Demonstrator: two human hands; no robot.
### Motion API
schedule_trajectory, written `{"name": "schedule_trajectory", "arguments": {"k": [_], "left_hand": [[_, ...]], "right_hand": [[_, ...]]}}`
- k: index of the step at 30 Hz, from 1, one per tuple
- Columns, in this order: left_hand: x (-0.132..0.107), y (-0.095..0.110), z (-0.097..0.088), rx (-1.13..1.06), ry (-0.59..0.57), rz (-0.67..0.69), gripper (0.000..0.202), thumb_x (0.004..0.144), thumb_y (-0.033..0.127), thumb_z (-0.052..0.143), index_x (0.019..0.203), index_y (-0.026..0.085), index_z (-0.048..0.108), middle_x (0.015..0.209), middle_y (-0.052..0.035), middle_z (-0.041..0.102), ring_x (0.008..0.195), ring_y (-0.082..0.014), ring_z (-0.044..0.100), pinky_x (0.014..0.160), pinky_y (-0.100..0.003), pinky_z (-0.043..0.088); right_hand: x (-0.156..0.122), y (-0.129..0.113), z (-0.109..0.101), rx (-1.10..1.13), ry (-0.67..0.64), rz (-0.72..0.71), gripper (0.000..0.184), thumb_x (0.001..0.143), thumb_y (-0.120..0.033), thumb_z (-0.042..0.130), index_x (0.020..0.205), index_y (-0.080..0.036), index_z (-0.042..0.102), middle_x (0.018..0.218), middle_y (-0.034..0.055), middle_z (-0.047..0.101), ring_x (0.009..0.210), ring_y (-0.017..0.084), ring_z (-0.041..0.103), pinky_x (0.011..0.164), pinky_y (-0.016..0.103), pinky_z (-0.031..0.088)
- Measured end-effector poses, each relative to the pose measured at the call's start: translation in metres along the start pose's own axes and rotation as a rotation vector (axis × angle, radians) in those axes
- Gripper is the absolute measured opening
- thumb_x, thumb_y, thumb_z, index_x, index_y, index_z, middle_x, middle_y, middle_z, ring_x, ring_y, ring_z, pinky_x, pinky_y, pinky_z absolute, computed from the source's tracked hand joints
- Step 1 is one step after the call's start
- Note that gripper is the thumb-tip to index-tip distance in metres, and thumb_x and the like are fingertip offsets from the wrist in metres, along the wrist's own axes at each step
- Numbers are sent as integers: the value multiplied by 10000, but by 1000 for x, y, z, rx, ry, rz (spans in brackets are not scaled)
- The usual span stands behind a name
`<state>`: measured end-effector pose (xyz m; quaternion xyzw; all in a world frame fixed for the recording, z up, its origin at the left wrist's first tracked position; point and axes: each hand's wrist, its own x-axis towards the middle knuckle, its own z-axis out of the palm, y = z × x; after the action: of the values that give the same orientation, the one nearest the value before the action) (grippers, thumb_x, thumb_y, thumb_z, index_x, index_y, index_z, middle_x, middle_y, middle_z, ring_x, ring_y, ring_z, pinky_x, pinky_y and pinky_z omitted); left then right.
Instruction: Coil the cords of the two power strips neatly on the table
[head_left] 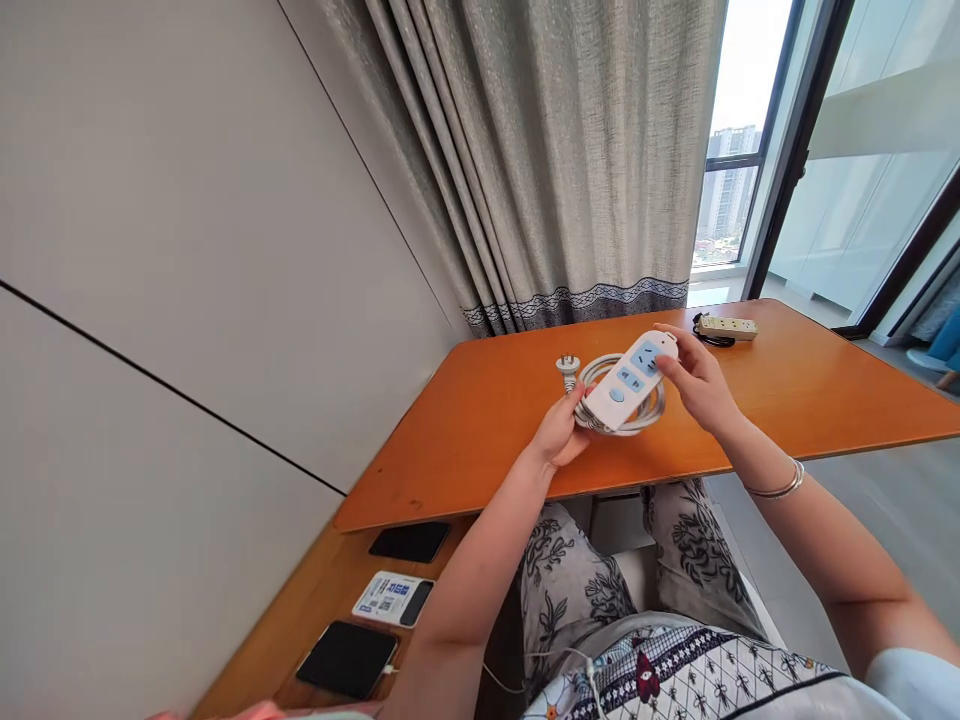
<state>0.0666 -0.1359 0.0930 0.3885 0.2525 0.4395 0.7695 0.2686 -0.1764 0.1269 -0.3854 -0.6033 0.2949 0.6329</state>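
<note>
Both my hands hold a white power strip with blue sockets, just above the orange table. My left hand grips its near end from below, fingers curled. My right hand pinches its far end. The strip's white cord is coiled in loops under the strip, and its plug sticks out to the left over the table.
A second, beige power strip with a dark cord lies at the table's far edge. Three phones lie on a lower wooden ledge at bottom left. A wall runs along the left, a curtain hangs behind the table, windows are at right.
</note>
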Motion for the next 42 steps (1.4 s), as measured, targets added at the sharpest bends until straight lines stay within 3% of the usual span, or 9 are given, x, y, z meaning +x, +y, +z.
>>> {"name": "schedule_trajectory", "arguments": {"k": [5,10,15,18,22,26,30,35,42], "left_hand": [[-1,1,1,-25,-115,-94,356,945,411,543,1159,157,671,1036,-115,756,979,-252,715,852,-380,576],[9,-2,-14,85,-36,-131,328,927,390,584,1106,136,689,1013,-130,756,793,-226,724,686,-353,607],[24,-11,-20,142,91,-91,260,880,350,665,1008,128,709,946,-113,757,711,-180,692,605,-299,586],[32,-13,-19,72,165,-35,277,859,386,691,968,133,714,900,-97,759,769,-185,707,695,-289,582],[29,-20,-12,-55,50,28,424,847,517,669,1081,164,691,1067,-110,749,1042,-244,693,893,-342,555],[18,-35,-2,-32,-24,137,497,727,310,827,1172,207,633,1227,-90,692,1123,-227,649,954,-349,512],[16,-43,4,1,49,184,543,634,95,839,1118,196,615,1107,-55,707,973,-171,666,912,-306,500],[21,-44,4,10,106,182,281,713,78,703,958,171,604,743,31,608,648,-99,585,788,-279,498],[16,-62,26,-90,130,269,250,778,119,629,998,212,554,687,62,506,575,-80,484,721,-252,471]], "right_hand": [[8,26,6,347,-338,506,617,857,-728,521,1023,-150,661,927,122,734,855,233,699,747,362,598],[3,24,1,402,-440,627,465,839,-584,676,955,-133,664,719,89,725,632,174,683,613,278,583],[-1,33,7,448,-320,669,350,859,-486,695,888,-140,650,638,48,690,542,139,637,559,250,570],[-7,41,16,482,-198,642,322,866,-469,686,898,-151,646,645,36,682,553,138,637,563,249,571],[-12,48,25,530,-11,587,327,863,-476,670,991,-178,632,726,38,710,601,157,661,582,272,580],[-15,54,30,587,131,547,375,848,-475,660,1095,-200,602,867,57,741,681,187,691,645,321,601],[-20,60,30,572,169,547,375,822,-481,661,1078,-212,613,910,53,737,769,200,694,668,317,589],[-21,68,26,515,215,578,431,784,-609,636,945,-212,590,710,7,647,641,170,623,593,288,546],[-16,74,43,465,394,489,561,788,-807,426,812,-246,449,493,-72,395,411,123,394,406,261,410]]}}
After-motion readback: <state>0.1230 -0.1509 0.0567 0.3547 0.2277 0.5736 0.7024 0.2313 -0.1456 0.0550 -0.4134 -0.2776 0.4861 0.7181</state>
